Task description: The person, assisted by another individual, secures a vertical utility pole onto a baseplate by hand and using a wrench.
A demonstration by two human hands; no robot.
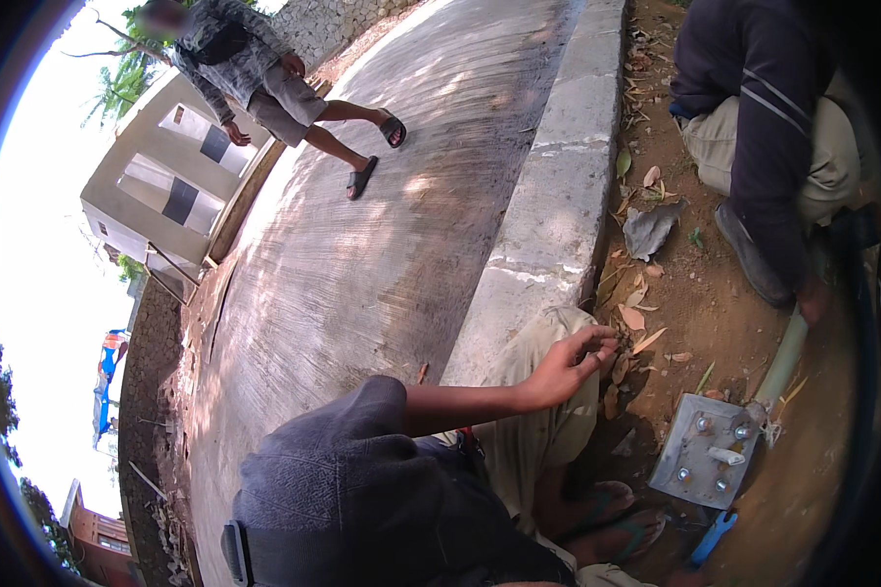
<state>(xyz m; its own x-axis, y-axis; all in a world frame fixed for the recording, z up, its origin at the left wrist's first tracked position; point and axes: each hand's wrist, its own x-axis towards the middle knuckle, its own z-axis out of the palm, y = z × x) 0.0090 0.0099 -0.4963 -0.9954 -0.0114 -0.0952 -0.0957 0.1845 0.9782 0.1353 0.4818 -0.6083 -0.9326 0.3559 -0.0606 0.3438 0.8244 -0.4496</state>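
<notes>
On the dirt (pixel 719 333), plate (pixel 697 452) well apart from left hand (pixel 566 374)

From where I stand, the plate lies right of and below that hand, whose fingers curl loosely by the knee (pixel 564 321), seemingly empty. The wrench (pixel 715 538) slants just below the plate, nearer what seems the right hand (pixel 690 579), too cut off to tell its grip. The pole (pixel 785 360) runs from the plate's upper corner toward a co-worker's hand (pixel 811 299).

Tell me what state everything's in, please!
Left hand: loosely curled, over the knee.
Metal plate: bolts in it, tightness unclear.
Blue wrench: open end toward the plate.
Pale pole: apparently held by a co-worker's hand.
Leaves: scattered, mostly dry.
Near sandals: worn.
Passer-by: mid-stride.
</notes>
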